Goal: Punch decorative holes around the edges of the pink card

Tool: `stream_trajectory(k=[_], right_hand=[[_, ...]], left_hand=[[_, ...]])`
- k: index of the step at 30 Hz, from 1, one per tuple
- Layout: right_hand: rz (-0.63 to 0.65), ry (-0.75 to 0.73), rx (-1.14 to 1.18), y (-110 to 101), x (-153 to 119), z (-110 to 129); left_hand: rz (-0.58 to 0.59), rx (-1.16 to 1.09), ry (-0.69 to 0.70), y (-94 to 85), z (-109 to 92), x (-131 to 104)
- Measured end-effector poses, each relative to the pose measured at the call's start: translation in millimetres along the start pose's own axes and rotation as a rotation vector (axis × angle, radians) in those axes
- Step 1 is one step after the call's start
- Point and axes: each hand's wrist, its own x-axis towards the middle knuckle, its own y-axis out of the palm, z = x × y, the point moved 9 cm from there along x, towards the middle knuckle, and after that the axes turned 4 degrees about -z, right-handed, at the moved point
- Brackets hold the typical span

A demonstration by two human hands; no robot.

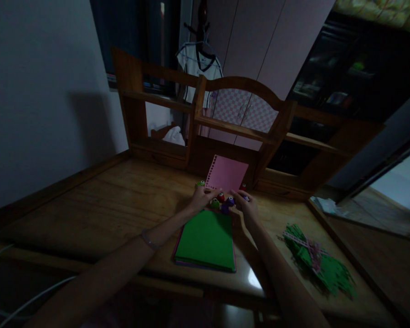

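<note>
A pink sheet [228, 172] with punched holes down its left side stands tilted at the back of the desk. My left hand [204, 197] is closed at its lower left edge, thumb and fingers pressed together there. At the lower right edge my right hand [246, 206] closes its fingers too; its grip is partly hidden. Between the hands cluster small toy figures with round eyes: a red one [220, 197], a green one [215, 203] and a purple one [230, 201]. Another green figure [201, 183] shows just behind my left hand.
A stack of green sheets [207, 241] lies in front of my hands. Cut green paper with pink strips [316, 257] lies at the right. The wooden shelf [232, 124] rises behind the desk [123, 200]. A white cable [37, 291] hangs at the lower left.
</note>
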Motion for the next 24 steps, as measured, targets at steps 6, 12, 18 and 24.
stream_trajectory(k=[6, 12, 18, 24], right_hand=[[-0.016, 0.103, 0.05, -10, 5, -12], [-0.058, -0.008, -0.087, -21, 10, -6], [-0.062, -0.202, -0.486, -10, 5, 2], [-0.04, -0.24, -0.739, -7, 1, 0]], left_hand=[[-0.144, -0.001, -0.011, -19.1, 8, 4], [-0.282, -0.065, -0.043, -42.3, 21, 12], [-0.355, -0.104, -0.06, -52.7, 21, 12], [-0.3, -0.068, -0.02, -45.7, 19, 12]])
